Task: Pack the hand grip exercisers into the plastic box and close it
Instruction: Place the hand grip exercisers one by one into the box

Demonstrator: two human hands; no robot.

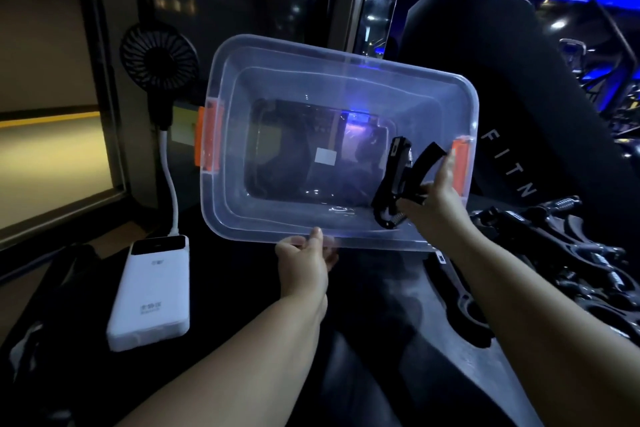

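Plastic box (346,80), lidless and tilted toward the camera, is pinched at its near rim by the left hand (306,262). Right hand (438,204) clamps black hand grip exercisers (398,180) inside its 4 o'clock corner. More grips (554,246) are heaped at 3 o'clock; power bank (152,291) and fan (159,57) stand at 9 o'clock.

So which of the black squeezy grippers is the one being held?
The hand grip exerciser in the right hand, held over the clear plastic box. The other exercisers lie untouched in a pile on the right.
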